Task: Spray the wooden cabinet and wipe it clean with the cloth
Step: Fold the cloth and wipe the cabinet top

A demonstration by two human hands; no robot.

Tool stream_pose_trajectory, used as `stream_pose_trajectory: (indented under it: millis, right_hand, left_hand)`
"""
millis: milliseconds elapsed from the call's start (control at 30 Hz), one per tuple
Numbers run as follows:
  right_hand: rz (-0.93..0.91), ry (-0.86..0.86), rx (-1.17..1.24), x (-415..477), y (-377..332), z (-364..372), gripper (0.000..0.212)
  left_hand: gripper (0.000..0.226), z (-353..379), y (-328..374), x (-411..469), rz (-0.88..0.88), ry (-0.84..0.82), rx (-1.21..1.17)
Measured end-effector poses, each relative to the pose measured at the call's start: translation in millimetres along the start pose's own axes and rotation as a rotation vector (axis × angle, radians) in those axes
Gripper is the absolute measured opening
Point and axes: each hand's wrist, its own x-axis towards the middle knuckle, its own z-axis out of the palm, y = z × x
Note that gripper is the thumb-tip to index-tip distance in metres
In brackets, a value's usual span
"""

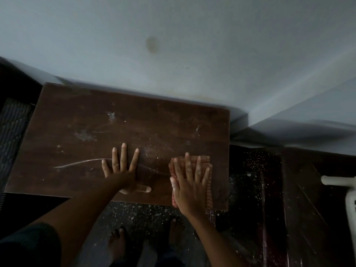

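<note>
The dark wooden cabinet top (81, 116) fills the middle of the view, with white dust smears and a long curved streak across it. My left hand (123, 170) lies flat on the wood near the front edge, fingers spread, holding nothing. My right hand (189, 182) presses flat on a red and white checked cloth (205, 159) at the front right part of the top. The cloth reaches the front edge and hangs a little over it. A white spray bottle (348, 191) stands at the far right edge of the view, partly cut off.
A pale wall (173, 45) rises right behind the cabinet, with a corner step at the right. A woven mat or basket (13, 128) sits against the cabinet's left side. Dark speckled floor (256, 180) and a wooden surface (312, 209) lie to the right. My bare feet stand below the front edge.
</note>
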Motion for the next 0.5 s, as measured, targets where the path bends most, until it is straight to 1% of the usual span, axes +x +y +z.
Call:
stream_pose_trajectory:
  millis: [67, 167, 233, 300, 367, 433, 500]
  right_hand:
    - [0.091, 0.012, -0.009, -14, 21, 3, 0.06]
    - [0.338, -0.001, 0.015, -12, 47, 0, 0.058]
    - [0.473, -0.002, 0.073, 6, 55, -5, 0.058]
    - [0.551, 0.015, 0.127, 36, 52, -11, 0.059]
    - [0.516, 0.009, 0.128, 63, 38, -14, 0.061]
    - [0.407, 0.02, 0.09, 76, 19, -13, 0.061]
    - [0.262, 0.051, 0.062, 70, 7, -9, 0.059]
  left_hand:
    - [0.13, -2, 1, -1, 0.0, -0.022, -0.002]
    - [0.131, -4, -1, -1, 0.012, -0.039, -0.008]
    - [0.131, -4, -2, -1, 0.015, -0.048, -0.008]
    - [0.131, -4, -2, -1, 0.015, -0.044, -0.003]
    - [0.132, -3, -2, 0, 0.016, -0.036, 0.001]
    - [0.132, -3, -2, 1, 0.016, -0.042, 0.0]
    - [0.133, -2, -2, 1, 0.014, -0.048, -0.014]
